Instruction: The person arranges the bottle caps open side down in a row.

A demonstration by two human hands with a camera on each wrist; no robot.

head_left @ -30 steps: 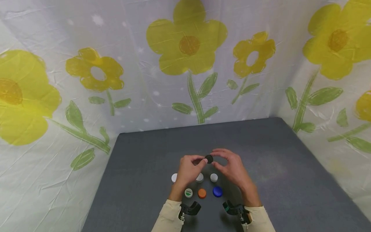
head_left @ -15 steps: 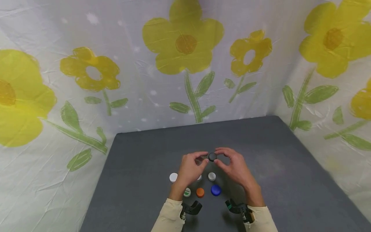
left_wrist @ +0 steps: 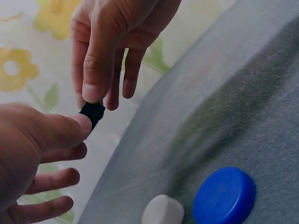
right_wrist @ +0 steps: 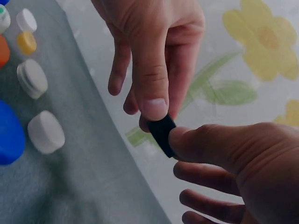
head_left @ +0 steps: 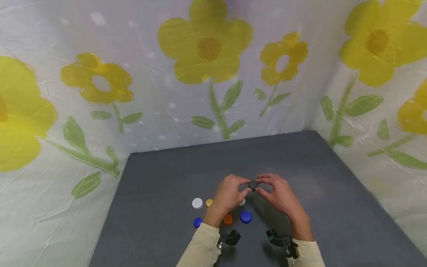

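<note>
A small round black bottle cap (head_left: 253,184) is held up above the table between both hands. My left hand (head_left: 230,193) pinches its left side with thumb and fingertips, while my right hand (head_left: 279,193) pinches the right side. The left wrist view shows the black cap (left_wrist: 93,113) edge-on, a thumb pressed at each end. From the right wrist, the cap (right_wrist: 161,134) also appears edge-on, with the remaining fingers of both hands spread loosely away from it.
Other caps lie on the dark grey table (head_left: 160,185): white (head_left: 197,203), yellow (head_left: 209,202), orange (head_left: 228,219), small blue (head_left: 198,222) and larger blue (head_left: 245,217). My left hand and forearm hide some. A flower-printed cloth (head_left: 153,92) hangs behind the table.
Both hands and the black cap have moved right over the table. The right fingers have closed in on the cap's side. Yellow and small blue caps have come into sight beside the left forearm.
</note>
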